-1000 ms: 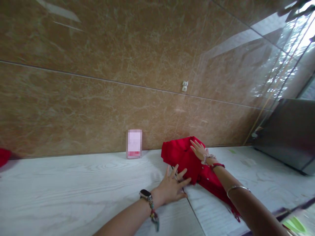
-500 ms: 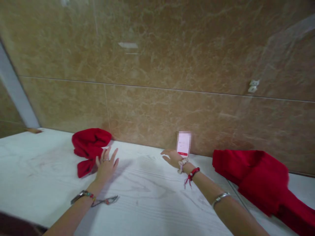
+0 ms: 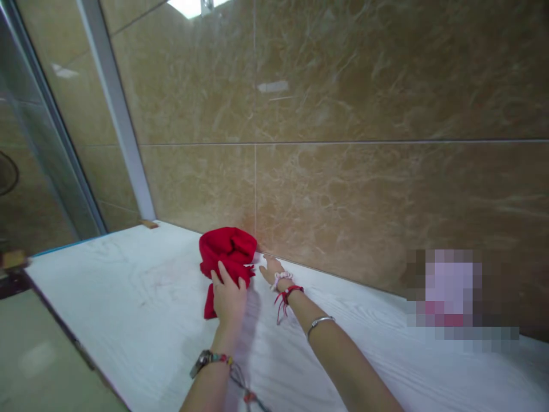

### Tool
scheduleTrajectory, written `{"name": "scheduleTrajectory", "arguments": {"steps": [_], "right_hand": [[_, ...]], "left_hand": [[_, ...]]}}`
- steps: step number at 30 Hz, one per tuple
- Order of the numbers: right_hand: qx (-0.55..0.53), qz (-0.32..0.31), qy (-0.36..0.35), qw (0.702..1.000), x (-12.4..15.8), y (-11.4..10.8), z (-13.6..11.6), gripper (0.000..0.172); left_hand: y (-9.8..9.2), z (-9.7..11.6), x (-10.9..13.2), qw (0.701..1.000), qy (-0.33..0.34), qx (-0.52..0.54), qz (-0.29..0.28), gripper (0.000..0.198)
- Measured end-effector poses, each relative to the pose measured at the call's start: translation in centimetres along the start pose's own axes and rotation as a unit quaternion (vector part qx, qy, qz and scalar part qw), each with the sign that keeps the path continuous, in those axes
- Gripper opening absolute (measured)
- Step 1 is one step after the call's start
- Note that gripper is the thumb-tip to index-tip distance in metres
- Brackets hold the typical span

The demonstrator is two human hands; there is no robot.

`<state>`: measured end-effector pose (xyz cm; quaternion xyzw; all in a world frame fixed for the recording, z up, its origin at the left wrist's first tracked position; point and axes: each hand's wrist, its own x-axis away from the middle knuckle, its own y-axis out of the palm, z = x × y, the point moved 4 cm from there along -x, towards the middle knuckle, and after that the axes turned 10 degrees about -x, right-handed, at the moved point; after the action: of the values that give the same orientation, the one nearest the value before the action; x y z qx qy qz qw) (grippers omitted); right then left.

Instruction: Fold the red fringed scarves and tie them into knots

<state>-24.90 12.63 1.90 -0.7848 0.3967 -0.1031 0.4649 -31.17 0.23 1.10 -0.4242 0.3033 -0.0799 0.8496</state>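
Observation:
A red scarf (image 3: pixel 227 246), bunched up and with a hint of fringe on its right side, lies on the white table against the tiled wall. My left hand (image 3: pixel 229 294) rests over its front part, fingers spread and lying on the cloth rather than wrapped round it. Just right of the scarf, my right hand (image 3: pixel 271 270) is held low near the wall with its fingers stretched out and nothing in them. A small gap separates it from the cloth. The left wrist wears a watch and beads, the right one a scrunchie and bracelets.
The white wood-grain table (image 3: pixel 141 303) runs along the brown tiled wall (image 3: pixel 343 194). A blurred-out upright screen (image 3: pixel 449 289) stands by the wall at right. A grey post (image 3: pixel 120 109) rises at the far left, with a small brown piece (image 3: pixel 148 224) at its foot.
The view has swung left, and the second red cloth on the right has left it. My left hand is now over the scarf, and my right hand has moved left, close beside it.

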Motion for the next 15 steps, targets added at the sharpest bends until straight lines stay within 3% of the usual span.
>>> {"name": "scheduleTrajectory", "arguments": {"steps": [5, 9, 12, 15], "right_hand": [[0.003, 0.038, 0.025, 0.999, -4.7, 2.7, -1.0, 0.041], [0.031, 0.043, 0.025, 0.998, -6.1, 3.7, -1.8, 0.025], [0.066, 0.058, 0.031, 0.996, -5.4, 2.0, -1.5, 0.027], [0.11, 0.073, 0.036, 0.991, -2.6, -2.5, 0.3, 0.026]], "left_hand": [[1.5, -0.2, 0.0, 0.999, 0.01, -0.038, -0.025, 0.057], [2.0, -0.3, -0.1, 0.998, 0.024, -0.051, -0.019, 0.052], [1.8, -0.4, -0.2, 0.998, 0.027, -0.045, -0.031, 0.049], [0.9, -0.3, -0.3, 0.999, 0.038, -0.011, -0.021, 0.052]]}}
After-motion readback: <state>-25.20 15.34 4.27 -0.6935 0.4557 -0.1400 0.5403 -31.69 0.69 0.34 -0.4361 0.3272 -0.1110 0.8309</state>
